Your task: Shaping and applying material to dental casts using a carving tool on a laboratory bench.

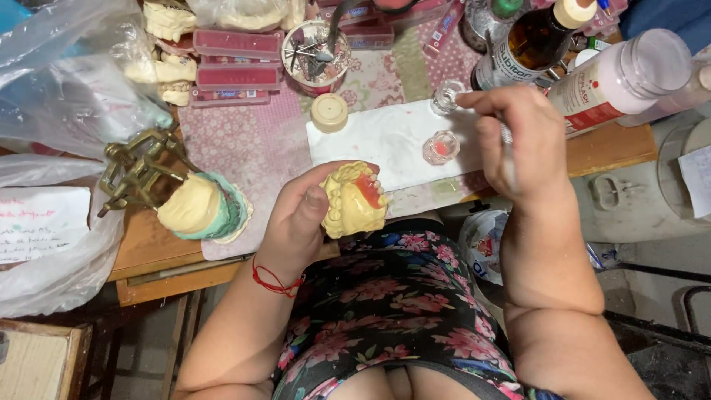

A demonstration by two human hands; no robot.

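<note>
- Yellow plaster dental cast (354,198) with a pink-orange wax patch on top sat in the left hand (300,218), held just above the table edge and over the floral-print lap.
- Left hand was curled around the cast from the left, the thumb pressed on its near side; a red string bracelet (275,282) circled that wrist.
- Right hand (522,141) was closed in a pinch on a thin metal-handled tool (506,148), its tip reaching toward a small clear glass dish (448,95) at the far corner of a white paper sheet (385,137).
- Second small clear glass cup holding pink material (441,147) stood on the same sheet, just left of the right hand.
- Cream-coloured round cap (329,112) lay at the sheet's far left corner.
- Brass articulator clamping a yellow and green plaster model (178,194) rested on the table, left of the held cast.
- Brown glass bottle (529,41) and a white plastic bottle with a red label (618,81) stood beyond the right hand.
</note>
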